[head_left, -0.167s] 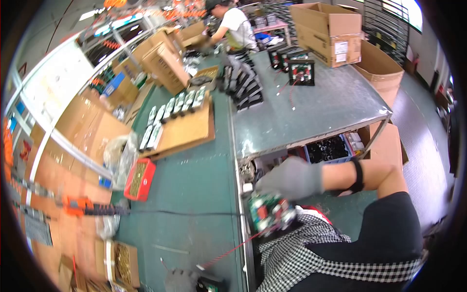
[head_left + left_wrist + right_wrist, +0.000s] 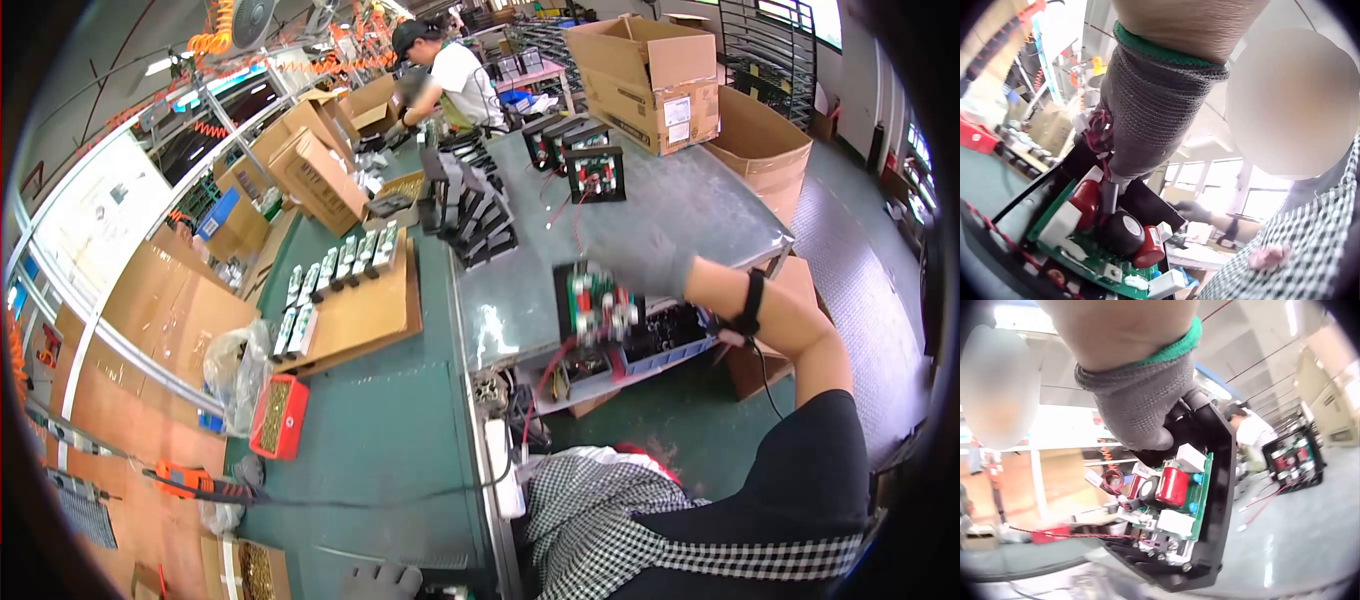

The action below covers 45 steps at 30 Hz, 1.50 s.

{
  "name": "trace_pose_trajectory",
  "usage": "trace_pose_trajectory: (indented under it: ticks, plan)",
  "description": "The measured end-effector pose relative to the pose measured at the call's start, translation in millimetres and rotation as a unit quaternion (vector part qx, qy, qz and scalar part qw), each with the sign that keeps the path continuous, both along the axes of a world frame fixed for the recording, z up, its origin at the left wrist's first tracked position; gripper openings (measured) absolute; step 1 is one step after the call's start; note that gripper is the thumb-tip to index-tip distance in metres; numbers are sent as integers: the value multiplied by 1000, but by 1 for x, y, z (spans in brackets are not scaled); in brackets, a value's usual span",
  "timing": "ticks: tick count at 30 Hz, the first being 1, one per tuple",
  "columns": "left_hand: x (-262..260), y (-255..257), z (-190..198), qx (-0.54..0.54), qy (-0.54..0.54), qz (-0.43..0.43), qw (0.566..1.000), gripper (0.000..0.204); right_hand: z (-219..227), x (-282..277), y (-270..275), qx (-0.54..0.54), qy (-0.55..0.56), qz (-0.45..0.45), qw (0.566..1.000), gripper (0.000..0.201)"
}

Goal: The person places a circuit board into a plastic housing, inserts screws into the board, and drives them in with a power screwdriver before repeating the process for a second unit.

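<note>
**A board unit in each gloved hand**

My right hand (image 2: 640,262) grips a black-framed circuit board unit (image 2: 595,303), lifted over the near edge of the grey worktable (image 2: 690,215). My left hand (image 2: 1147,119), low at the near edge of the green bench (image 2: 390,420), closes its fingers on a second circuit board unit (image 2: 1094,234). More black units (image 2: 480,215) stand farther along the table, near cardboard boxes (image 2: 650,80).

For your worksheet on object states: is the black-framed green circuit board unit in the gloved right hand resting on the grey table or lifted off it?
Lifted: the black-framed green circuit board unit hangs from the grey-gloved right hand, clear of the grey table.
</note>
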State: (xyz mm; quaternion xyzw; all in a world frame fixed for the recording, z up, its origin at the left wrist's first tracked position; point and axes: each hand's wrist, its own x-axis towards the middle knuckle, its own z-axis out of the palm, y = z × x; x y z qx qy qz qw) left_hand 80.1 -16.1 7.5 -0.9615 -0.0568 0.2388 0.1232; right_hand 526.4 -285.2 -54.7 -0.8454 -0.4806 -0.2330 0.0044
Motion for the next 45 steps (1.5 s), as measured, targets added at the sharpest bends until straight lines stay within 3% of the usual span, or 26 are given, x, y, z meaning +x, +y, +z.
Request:
trace_pose_trajectory:
  ticks: [2,4,5,6,8,9,11,13,16,17,18,20,23,26,27,30,31,33,37,38,40,43,45]
  plan:
    - [47,-10,22,-9,-83,-34,996,55,6,58,1,7,-29,-62,998,22]
    - [109,-25,35,-22,-168,-120,978,50,1,120,2,-6,-80,-105,991,17]
    - [141,-33,38,-10,-205,-171,964,37,-4,146,2,-14,-105,-125,986,14]
    - [175,-39,36,1,-239,-222,945,27,-14,166,0,6,-83,-137,987,14]
    - [250,-50,17,-54,-364,-322,873,33,-32,193,1,45,-37,-156,986,13]
    - [283,-59,7,-57,-379,-335,861,32,-25,187,2,53,-5,-169,984,13]
    - [347,-80,-20,-61,-424,-349,833,30,-16,174,-2,218,60,-115,967,14]
    - [405,-102,-45,-64,-453,-337,823,29,0,151,-9,388,102,-37,915,13]
    - [455,-123,-90,-137,-459,-309,822,35,35,98,-28,414,99,2,905,12]
    - [460,-126,-100,-171,-463,-301,816,37,32,86,-33,382,95,14,919,12]
    - [459,-127,-103,-185,-473,-305,805,40,26,77,-37,350,90,27,932,11]
    - [445,-120,-109,-208,-486,-313,789,45,6,65,-44,186,179,42,965,15]
    - [408,-89,-109,-231,-428,-278,828,48,-50,68,-35,14,189,-25,982,22]
    - [365,-47,-118,-199,-388,-203,877,47,-70,99,-16,-31,211,-100,972,27]
    - [347,-34,-119,-196,-375,-176,889,48,-68,106,-4,-46,224,-162,960,31]
    - [303,-1,-116,-189,-357,-96,910,48,-51,136,28,-206,246,-226,920,36]
    - [289,6,-116,-196,-360,-67,910,48,-50,142,37,-108,274,-153,943,39]
    - [274,13,-119,-207,-369,-23,906,48,-29,135,81,37,264,-114,957,47]
    - [266,7,-107,-222,-378,-15,899,40,32,129,170,191,235,-129,944,65]
    - [264,5,-108,-224,-382,-20,896,40,44,131,185,167,247,-140,944,71]
    - [259,5,-110,-227,-389,-33,892,39,54,141,210,128,266,-173,940,63]
    - [243,9,-108,-234,-386,-20,892,42,36,165,228,86,277,-234,928,46]
    - [234,14,-115,-244,-398,-16,884,43,24,173,228,131,247,-214,936,38]
